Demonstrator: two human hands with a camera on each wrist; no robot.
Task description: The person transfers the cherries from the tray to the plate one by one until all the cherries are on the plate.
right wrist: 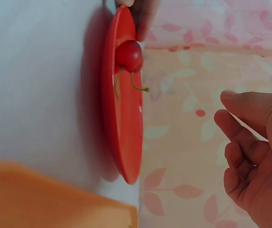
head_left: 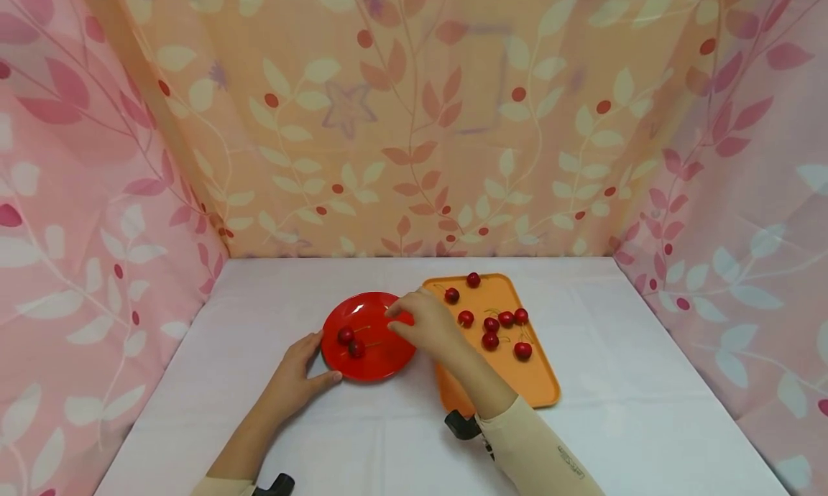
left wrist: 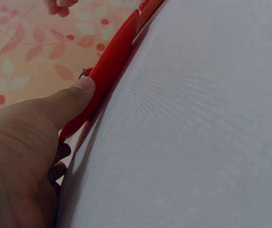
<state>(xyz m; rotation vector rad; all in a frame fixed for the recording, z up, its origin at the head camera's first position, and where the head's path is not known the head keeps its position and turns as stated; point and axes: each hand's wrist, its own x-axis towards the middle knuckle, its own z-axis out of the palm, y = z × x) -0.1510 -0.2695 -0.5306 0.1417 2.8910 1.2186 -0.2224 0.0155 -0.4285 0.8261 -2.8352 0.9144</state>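
Note:
A round red plate [head_left: 382, 363] lies on the white-covered table with two stemmed cherries [head_left: 357, 348] on its left part. My left hand [head_left: 294, 377] holds the plate's left edge, the thumb at the near rim and the other fingers round the far side. Over the plate's right edge hovers my right hand [head_left: 430, 325], thumb and forefinger a little apart with nothing between them, as the right wrist view shows. To the right, several more cherries [head_left: 490, 340] are spread over an orange tray [head_left: 540, 392]; my right forearm covers part of its left side.
A white cloth [head_left: 621, 381] covers the table. Patterned fabric walls stand at the back [head_left: 414, 122], the left [head_left: 84, 230] and the right [head_left: 744, 216]. The tray's left edge sits close to the plate.

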